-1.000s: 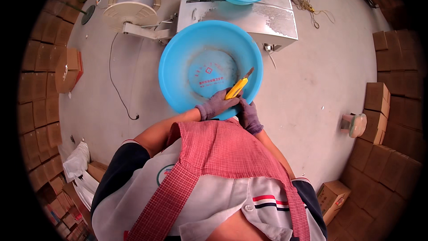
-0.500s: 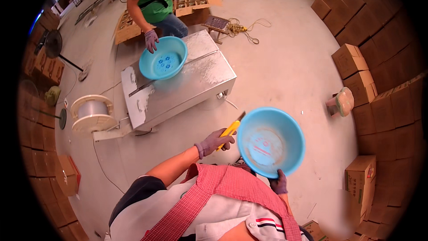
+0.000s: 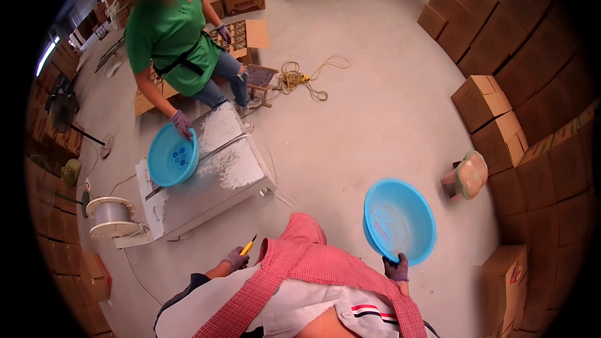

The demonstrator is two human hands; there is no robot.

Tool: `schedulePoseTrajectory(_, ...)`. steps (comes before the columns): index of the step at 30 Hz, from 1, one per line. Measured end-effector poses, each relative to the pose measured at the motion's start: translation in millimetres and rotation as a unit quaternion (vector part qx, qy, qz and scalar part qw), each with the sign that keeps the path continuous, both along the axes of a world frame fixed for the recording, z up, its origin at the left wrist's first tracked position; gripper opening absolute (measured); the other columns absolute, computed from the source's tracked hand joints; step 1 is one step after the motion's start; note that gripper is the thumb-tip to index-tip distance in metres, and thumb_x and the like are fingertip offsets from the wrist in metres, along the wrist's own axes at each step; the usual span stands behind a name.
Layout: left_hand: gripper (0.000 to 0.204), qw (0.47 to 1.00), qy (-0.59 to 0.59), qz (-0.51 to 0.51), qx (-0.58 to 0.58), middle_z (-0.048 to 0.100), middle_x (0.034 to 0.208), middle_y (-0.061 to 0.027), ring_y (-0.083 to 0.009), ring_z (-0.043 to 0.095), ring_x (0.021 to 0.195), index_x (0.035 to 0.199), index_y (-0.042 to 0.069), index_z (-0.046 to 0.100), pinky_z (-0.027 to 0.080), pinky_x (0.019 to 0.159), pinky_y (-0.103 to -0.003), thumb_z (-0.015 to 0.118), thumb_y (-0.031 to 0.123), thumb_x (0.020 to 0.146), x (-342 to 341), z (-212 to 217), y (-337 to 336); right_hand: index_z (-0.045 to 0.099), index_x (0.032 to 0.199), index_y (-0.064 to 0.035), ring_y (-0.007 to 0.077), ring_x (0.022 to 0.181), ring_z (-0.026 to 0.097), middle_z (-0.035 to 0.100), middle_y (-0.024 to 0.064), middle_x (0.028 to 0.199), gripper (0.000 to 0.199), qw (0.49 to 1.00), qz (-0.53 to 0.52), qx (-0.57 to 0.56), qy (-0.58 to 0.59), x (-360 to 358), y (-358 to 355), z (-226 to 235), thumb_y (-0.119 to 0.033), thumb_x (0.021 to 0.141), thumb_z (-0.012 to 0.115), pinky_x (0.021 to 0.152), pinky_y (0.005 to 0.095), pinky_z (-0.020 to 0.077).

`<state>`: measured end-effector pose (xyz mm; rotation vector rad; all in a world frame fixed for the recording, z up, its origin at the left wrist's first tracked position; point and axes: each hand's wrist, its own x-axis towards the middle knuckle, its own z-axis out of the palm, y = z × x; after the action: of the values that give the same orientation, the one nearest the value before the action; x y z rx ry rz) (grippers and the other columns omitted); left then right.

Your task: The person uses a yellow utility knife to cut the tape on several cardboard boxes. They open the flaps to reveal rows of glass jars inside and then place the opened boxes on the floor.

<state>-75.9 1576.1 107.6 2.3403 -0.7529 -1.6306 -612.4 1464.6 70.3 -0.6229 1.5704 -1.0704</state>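
Right purple-gloved hand (image 3: 395, 268), fingers clamped on near rim of round blue plastic basin (image 3: 400, 222), which lies forward of them; left purple-gloved hand (image 3: 236, 259) well apart, fingers wrapped round yellow plastic utility knife (image 3: 248, 247), long axis pointing forward-right

Ahead of you to the left, locate the rectangular silver metal surface (image 3: 226, 172) with worn whitish patches. It carries a round light-blue plastic basin (image 3: 170, 156) printed with dark-blue flowers. The surface stands on the smooth pale-grey floor (image 3: 350, 131). The floor also supports a tangled yellow cable (image 3: 291, 80) and, to your right, a low pink stool (image 3: 471, 175) with a striped seat and stacked brown cardboard cartons (image 3: 506, 144).
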Motion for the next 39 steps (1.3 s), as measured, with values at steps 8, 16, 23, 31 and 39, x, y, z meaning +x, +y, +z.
schedulePoseTrajectory(8, 0.042, 0.999, -0.001, 0.037, -0.031, 0.061, 0.079, -0.0083, -0.0184, 0.061, 0.065, 0.114, 0.007, 0.052, 0.049, 0.056, -0.032, 0.061, 0.025, 0.077, -14.5, -121.5, -187.4, 0.041, 0.122, -0.0003, 0.0375, 0.114, 0.044, 0.047, 0.017, 0.127, 0.045, 0.904, -0.208, 0.061, -0.368, -2.0, -323.9, -33.6, -0.02, 0.083, 0.051, 0.098, 0.052, 0.0368)
schedulePoseTrajectory(16, 0.031, 0.971, 0.146, 0.036, -0.186, 0.05, 0.066, -0.001, -0.0095, 0.048, 0.052, 0.111, 0.008, 0.049, 0.042, 0.046, -0.024, 0.057, 0.021, 0.084, -61.4, 14.3, -644.6, 0.045, 0.113, -0.002, 0.0308, 0.101, 0.051, 0.052, 0.0166, 0.113, 0.043, 0.897, -0.329, 0.14, -0.26, -128.9, -442.6, -5.1, -0.021, 0.078, 0.061, 0.087, 0.049, 0.0456)
schedulePoseTrajectory(23, 0.032, 0.952, 0.124, -0.121, -0.253, 0.056, 0.074, -0.0017, -0.0093, 0.053, 0.061, 0.108, 0.006, 0.053, 0.045, 0.056, -0.025, 0.056, 0.025, 0.082, -98.5, 36.3, -924.5, 0.044, 0.105, 0.0012, 0.0236, 0.084, 0.056, 0.057, 0.0156, 0.095, 0.039, 0.867, 0.12, 0.141, 0.462, -146.0, -533.8, -43.8, -0.01, 0.075, 0.065, 0.067, 0.0427, 0.0509)
schedulePoseTrajectory(31, 0.037, 0.972, 0.056, -0.098, -0.206, 0.059, 0.093, -0.0082, -0.0192, 0.057, 0.085, 0.11, 0.008, 0.053, 0.045, 0.077, -0.031, 0.059, 0.028, 0.08, -99.3, 34.4, -1019.4, 0.044, 0.111, 0.0016, 0.0288, 0.087, 0.057, 0.058, 0.0184, 0.098, 0.042, 0.953, -0.094, 0.279, -0.074, -104.3, -964.3, 4.1, -0.021, 0.079, 0.059, 0.071, 0.0457, 0.0506)
schedulePoseTrajectory(39, 0.04, 0.91, 0.118, 0.014, -0.398, 0.06, 0.101, -0.01, -0.0208, 0.057, 0.091, 0.116, 0.01, 0.052, 0.043, 0.082, -0.031, 0.056, 0.029, 0.082, -39.3, 104.0, -1255.4, 0.052, 0.102, 0.0022, 0.0263, 0.096, 0.055, 0.058, 0.0193, 0.105, 0.031, 0.98, 0.192, -0.054, 0.025, -1.4, -1371.3, 20.0, -0.022, 0.082, 0.054, 0.081, 0.0385, 0.0471)
